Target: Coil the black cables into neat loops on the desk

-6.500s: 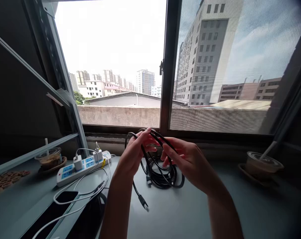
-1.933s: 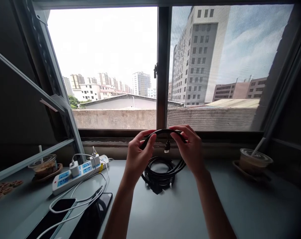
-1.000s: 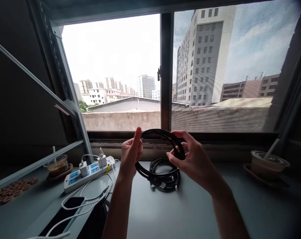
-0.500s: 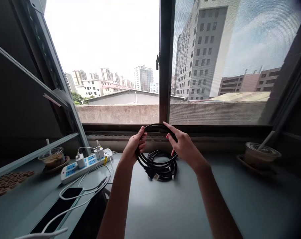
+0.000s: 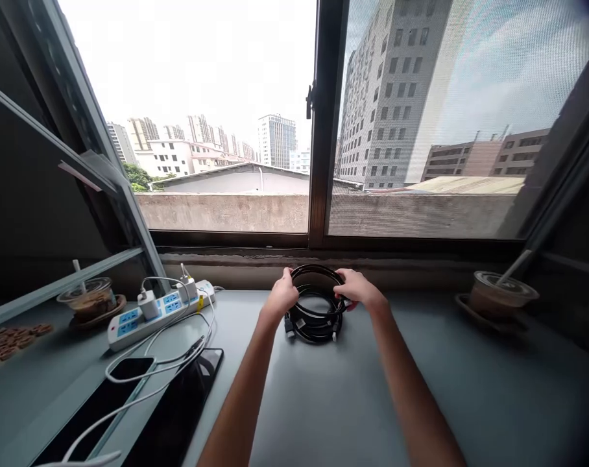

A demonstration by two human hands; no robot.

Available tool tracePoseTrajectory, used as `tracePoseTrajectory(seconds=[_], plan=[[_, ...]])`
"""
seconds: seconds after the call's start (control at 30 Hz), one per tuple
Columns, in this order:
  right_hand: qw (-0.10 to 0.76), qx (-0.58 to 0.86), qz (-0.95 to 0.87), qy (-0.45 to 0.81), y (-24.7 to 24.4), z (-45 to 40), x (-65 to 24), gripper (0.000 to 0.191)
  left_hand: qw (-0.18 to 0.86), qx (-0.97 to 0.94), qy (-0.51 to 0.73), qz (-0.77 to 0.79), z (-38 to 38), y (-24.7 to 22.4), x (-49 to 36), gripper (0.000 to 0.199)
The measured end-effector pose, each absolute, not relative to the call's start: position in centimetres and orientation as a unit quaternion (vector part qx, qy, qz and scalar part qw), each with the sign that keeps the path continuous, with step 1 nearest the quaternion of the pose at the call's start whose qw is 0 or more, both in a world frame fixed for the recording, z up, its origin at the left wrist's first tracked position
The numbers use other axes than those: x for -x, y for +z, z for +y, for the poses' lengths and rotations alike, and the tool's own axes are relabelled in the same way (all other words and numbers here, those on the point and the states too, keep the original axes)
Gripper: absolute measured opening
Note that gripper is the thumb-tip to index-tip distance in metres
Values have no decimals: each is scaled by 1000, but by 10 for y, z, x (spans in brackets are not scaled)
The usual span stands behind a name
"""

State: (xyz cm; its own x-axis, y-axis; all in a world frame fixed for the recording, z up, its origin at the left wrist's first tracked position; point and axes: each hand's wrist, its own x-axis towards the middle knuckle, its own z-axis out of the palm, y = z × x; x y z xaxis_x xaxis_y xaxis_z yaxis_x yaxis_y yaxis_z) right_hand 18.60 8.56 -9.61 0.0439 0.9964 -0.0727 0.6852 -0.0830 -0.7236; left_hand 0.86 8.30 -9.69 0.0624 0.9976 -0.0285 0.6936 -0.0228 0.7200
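Note:
A coil of black cable [image 5: 318, 266] is held upright-tilted between my two hands, just over a second black cable coil [image 5: 316, 337] lying on the grey-blue table [image 5: 324, 402]. My left hand [image 5: 282, 295] is closed round the held coil's left side. On its right side, my right hand [image 5: 357, 288] grips the coil with thumb and bent fingers. A dark plug with a pale end [image 5: 289, 327] shows at the lower left of the coils, and a small white piece [image 5: 334, 336] at the lower right.
At the left are a white power strip [image 5: 165, 310] with plugged-in chargers, white cables [image 5: 161, 389], dark flat devices [image 5: 178, 415] and a lidded cup [image 5: 87, 299]. Another cup [image 5: 499, 295] stands on a coaster at the right. A window frame [image 5: 236, 239] runs behind the table.
Both hands have lowered the held coil toward the one on the table. My right hand's fingers have closed on the coil. The camera's view has shifted slightly.

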Motion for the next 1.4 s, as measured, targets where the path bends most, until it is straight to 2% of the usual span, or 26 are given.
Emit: tracePoseTrajectory(seconds=[0.17, 0.33, 0.53, 0.73, 0.93, 1.17, 1.33, 1.4], plan=[[162, 738, -590, 283, -132, 110, -185, 29, 222, -650, 143, 713, 95, -133, -22, 36], [119, 755, -596, 248, -141, 116, -182, 28, 147, -627, 92, 759, 100, -148, -29, 38], [91, 773, -602, 178, -145, 121, -174, 26, 111, -631, 78, 764, 104, -154, -30, 34], [125, 761, -619, 152, -145, 125, -175, 28, 86, -652, 87, 748, 107, -149, -26, 30], [186, 732, -641, 138, -162, 128, -165, 36, 82, -669, 81, 734, 112, -161, -24, 54], [275, 703, -639, 148, -179, 127, -166, 41, 113, -661, 99, 735, 113, -166, -24, 54], [338, 707, -606, 137, -180, 124, -175, 37, 143, -634, 141, 747, 105, -164, -16, 71], [350, 714, -594, 126, -182, 120, -182, 35, 143, -622, 172, 750, 102, -168, -7, 71]])
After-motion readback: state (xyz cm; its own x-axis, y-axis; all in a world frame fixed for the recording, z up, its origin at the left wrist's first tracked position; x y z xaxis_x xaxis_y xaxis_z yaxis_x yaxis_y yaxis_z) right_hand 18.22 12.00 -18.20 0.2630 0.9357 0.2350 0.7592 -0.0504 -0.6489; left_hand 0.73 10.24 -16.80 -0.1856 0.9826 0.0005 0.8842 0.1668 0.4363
